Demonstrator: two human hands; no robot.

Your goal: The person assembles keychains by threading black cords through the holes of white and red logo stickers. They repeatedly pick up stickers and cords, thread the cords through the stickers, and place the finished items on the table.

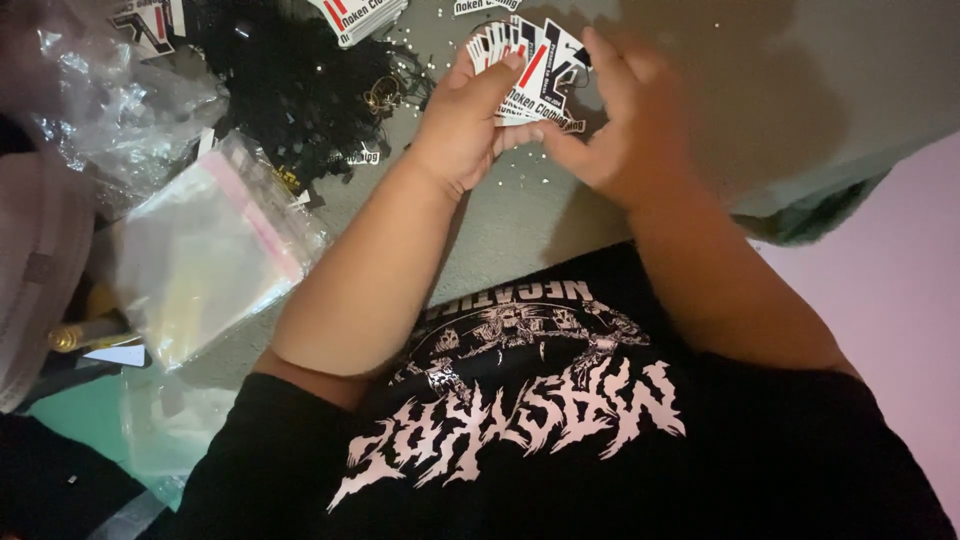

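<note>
Both hands meet over a fanned stack of white paper tags [535,62] printed in black and red, held just above the grey table [700,60]. My left hand [468,125] grips the stack from the left, thumb laid across the top tag. My right hand [620,125] holds the right side, fingers curled over the far edge and thumb under the lower corner. The lower tags in the stack are hidden by my fingers.
A pile of black strings with small gold safety pins [300,90] lies at the left. More tags [358,15] sit at the far edge. Clear plastic bags [205,250] and crumpled plastic [120,120] lie at the left. Tiny pale bits are scattered over the table.
</note>
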